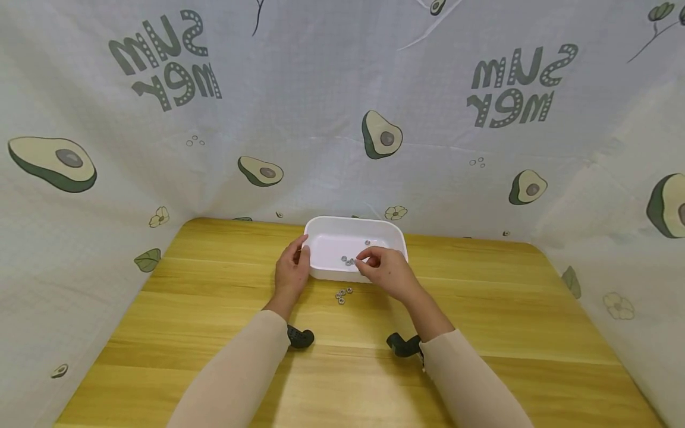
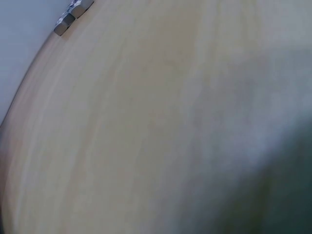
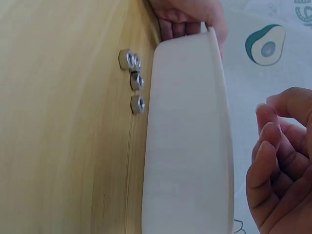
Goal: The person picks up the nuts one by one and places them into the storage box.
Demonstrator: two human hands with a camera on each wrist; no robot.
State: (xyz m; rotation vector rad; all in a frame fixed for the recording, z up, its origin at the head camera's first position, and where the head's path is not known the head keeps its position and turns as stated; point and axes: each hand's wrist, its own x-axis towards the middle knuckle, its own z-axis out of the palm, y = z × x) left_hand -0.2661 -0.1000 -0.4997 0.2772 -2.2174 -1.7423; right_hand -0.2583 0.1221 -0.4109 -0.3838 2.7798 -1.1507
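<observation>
Observed remotely: I find the left hand (image 1: 292,270) with its fingers grasping the left end of the white tray (image 1: 337,276), presumably to steady it. The right hand (image 1: 387,272) pinches fingertips above it; I cannot tell whether anything is between them. Inner nuts (image 1: 344,258) lie inside; four outer nuts (image 1: 341,301) sit on the tabletop (image 1: 203,297) alongside, likely for short reach.

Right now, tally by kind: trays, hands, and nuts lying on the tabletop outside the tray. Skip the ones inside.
White tray: 1
Hands: 2 (left hand, right hand)
Metal nuts on the tabletop, just outside the tray: 4
Total: 7
</observation>
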